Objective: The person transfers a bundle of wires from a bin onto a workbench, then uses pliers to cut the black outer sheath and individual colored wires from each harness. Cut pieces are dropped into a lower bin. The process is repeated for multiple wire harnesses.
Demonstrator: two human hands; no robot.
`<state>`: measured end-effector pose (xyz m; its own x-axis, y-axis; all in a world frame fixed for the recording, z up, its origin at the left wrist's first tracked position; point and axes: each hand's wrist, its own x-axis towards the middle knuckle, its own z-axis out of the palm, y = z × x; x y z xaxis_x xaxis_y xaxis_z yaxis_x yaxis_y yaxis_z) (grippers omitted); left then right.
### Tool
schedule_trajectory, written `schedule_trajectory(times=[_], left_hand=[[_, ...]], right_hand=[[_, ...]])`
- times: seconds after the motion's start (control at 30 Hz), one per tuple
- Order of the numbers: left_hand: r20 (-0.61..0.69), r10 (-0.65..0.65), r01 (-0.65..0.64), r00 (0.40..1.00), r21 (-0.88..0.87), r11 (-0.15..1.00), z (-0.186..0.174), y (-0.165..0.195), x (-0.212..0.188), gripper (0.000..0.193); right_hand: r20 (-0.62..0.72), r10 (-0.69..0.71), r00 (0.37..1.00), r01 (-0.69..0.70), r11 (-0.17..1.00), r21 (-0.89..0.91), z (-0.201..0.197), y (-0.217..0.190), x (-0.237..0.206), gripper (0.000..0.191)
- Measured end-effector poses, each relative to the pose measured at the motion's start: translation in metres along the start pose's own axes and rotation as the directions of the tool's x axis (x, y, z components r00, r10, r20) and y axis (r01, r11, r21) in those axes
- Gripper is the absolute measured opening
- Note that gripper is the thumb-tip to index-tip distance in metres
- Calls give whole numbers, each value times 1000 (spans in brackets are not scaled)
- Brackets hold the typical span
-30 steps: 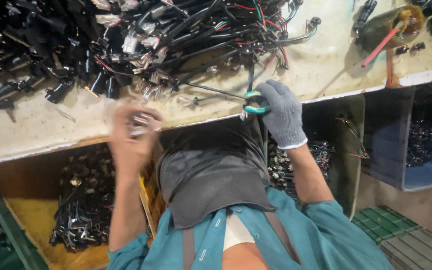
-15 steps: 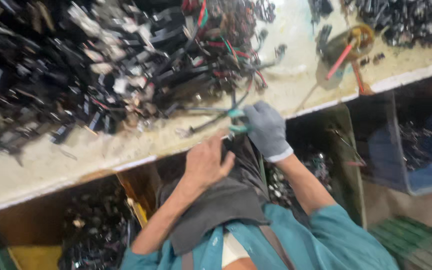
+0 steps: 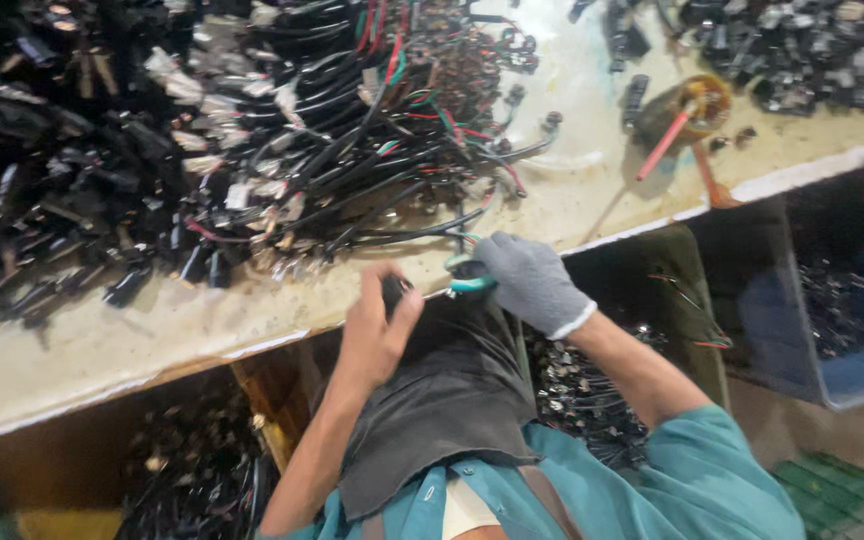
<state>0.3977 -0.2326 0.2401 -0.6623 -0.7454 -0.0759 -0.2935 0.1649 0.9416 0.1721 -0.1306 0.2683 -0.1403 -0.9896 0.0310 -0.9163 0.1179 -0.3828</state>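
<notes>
Stained bench [image 3: 102, 345] carries heaped black cables [image 3: 282, 130]. At its edge the bare left hand [image 3: 377, 330] clenches a dark connector [image 3: 394, 292]; just beside it the gloved right hand [image 3: 532, 282] holds teal cutters [image 3: 470, 284], probably snipping a wire; next needs steady aim.

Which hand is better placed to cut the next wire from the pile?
Probably the right hand: gloved, it grips the teal-handled cutters beside the wire pile. The bare left hand pinches a small dark piece.
</notes>
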Motion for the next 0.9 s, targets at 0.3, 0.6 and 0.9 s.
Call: schedule_trajectory(times=[0.3,0.6,0.9], left_hand=[[317,-172,322,933,-519,792,17,-26,-44,38],[320,-60,219,946,-490,844,21,-29,-41,34],[464,-110,402,879,-596,696,23,-38,-43,32]], right_hand=[[320,250,914,-361,862,357,-29,-1,38,19],[-64,-344,937,319,767,557,-8,-46,-7,36],[15,-284,959,211,745,632,-1,-36,-18,31]])
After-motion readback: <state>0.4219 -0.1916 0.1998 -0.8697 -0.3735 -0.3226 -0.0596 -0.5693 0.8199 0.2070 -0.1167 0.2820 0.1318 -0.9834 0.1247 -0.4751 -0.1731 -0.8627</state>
